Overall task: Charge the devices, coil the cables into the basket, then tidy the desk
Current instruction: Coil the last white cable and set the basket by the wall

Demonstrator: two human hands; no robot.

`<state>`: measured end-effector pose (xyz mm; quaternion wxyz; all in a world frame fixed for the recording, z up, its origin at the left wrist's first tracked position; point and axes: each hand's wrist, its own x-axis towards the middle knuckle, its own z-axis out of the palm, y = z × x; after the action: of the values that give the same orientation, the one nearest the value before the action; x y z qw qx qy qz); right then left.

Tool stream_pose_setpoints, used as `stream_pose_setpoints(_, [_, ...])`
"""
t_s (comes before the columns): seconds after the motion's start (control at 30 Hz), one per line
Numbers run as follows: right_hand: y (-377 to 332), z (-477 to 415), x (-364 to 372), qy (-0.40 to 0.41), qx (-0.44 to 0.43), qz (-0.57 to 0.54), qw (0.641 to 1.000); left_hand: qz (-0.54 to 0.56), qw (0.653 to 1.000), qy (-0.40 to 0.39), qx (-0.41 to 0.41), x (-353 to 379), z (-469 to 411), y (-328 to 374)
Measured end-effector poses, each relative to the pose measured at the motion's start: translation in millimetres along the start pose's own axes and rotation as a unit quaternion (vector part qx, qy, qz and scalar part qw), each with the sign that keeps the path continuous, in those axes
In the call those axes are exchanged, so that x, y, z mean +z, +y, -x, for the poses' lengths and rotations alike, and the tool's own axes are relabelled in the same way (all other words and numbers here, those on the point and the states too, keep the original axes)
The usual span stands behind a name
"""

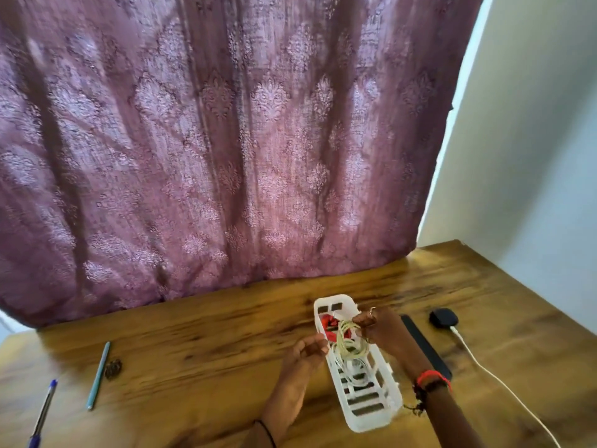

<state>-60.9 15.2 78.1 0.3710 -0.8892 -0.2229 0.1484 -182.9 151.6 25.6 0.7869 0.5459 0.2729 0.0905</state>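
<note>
A long white slotted basket [384, 412] lies on the wooden desk [200, 344]. My right hand [376, 324] pinches a coiled cream cable [350, 345] just above the basket's middle. My left hand [307, 354] hovers at the basket's left wall with fingers loosely curled near the coil; whether it touches the cable is unclear. A red cable [332, 328] lies in the basket's far end and a white coil [353, 371] rests below the cream one. A small black device [444, 317] sits at the right with a white cable [504, 386] plugged into it.
A flat black device [426, 345] lies right of the basket, partly behind my right forearm. A teal pen [98, 375], a blue pen [43, 413] and a small dark object [113, 369] lie at the left. A purple curtain [226, 140] hangs behind the desk.
</note>
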Motion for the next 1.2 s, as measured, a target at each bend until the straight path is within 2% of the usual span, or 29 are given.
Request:
stream_pose_setpoints(0.07, [9, 0, -4, -0.022, 0.004, 0.059, 0.998, -0.012, 0.999, 0.029, 0.002, 5, -5, -10])
stream_pose_setpoints(0.2, [19, 5, 1, -0.117, -0.012, 0.171, 0.978, -0.041, 0.996, 0.082, 0.002, 17, -18, -24])
stream_pose_setpoints(0.47, [25, 14, 25, -0.173, -0.037, 0.286, 0.942, -0.068, 0.994, 0.082, 0.009, 31, -37, -38])
stream_pose_setpoints(0.83, [23, 17, 31, -0.164, -0.012, 0.33, 0.929, -0.099, 0.992, 0.073, 0.007, 29, -39, -42])
stream_pose_setpoints(1.2, [25, 34, 36, -0.181, 0.024, 0.304, 0.935, -0.093, 0.992, 0.088, 0.0, 31, -44, -46])
